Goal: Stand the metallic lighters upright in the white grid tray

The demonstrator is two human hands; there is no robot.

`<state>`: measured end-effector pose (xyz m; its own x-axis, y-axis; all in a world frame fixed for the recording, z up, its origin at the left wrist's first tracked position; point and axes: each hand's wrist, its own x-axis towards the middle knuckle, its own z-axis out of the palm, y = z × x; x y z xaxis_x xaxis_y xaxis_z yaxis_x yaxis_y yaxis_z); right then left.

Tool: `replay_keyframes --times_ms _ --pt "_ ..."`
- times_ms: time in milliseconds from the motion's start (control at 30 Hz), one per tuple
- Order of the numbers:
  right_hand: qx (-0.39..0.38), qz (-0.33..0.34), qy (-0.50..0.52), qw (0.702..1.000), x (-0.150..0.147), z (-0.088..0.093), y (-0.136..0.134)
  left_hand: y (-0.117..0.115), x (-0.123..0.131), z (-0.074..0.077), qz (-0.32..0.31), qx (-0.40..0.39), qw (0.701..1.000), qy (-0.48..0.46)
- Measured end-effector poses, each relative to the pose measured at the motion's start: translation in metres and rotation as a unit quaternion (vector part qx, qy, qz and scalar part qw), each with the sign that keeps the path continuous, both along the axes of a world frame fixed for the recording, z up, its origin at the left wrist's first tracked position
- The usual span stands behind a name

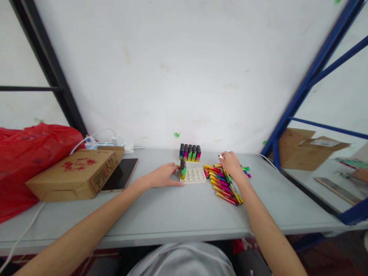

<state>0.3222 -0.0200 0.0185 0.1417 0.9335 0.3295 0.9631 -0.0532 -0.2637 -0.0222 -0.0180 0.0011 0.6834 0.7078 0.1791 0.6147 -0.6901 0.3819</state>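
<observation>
A white tray with rows of holes (195, 176) lies on the table, with a short column of upright lighters (183, 169) along its left side. My left hand (164, 176) rests at that side, thumb stretched along the tray's near corner and forefinger close to the lighters; the fingers are apart. Behind the tray stands a block of upright multicoloured lighters (190, 153) with black tops. On the right is a loose pile of shiny lighters (222, 186) lying flat. Over its far end, my right hand (230, 164) has curled fingers, with a small pale tip showing at them.
At the left are a cardboard box (77, 168), a dark-screened phone (120, 174), a red plastic bag (34, 161) and a power strip (129, 147) with white cables. A blue metal frame (299, 96) borders the right side. Beyond it, a person's hand (360, 175) shows near an open carton (304, 149).
</observation>
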Motion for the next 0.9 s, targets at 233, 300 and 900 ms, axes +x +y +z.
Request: replay_keyframes --times_ms 233,300,900 --pt "0.056 0.125 0.171 0.976 -0.051 -0.003 -0.011 -0.001 0.001 0.002 -0.001 -0.003 1.000 0.002" --pt "0.047 0.132 0.147 0.979 -0.069 -0.006 -0.018 -0.002 0.001 0.002 -0.003 -0.004 1.000 0.000" --pt "0.121 0.205 0.177 0.955 -0.117 -0.009 -0.041 0.000 0.001 0.000 -0.006 0.002 1.000 -0.001"
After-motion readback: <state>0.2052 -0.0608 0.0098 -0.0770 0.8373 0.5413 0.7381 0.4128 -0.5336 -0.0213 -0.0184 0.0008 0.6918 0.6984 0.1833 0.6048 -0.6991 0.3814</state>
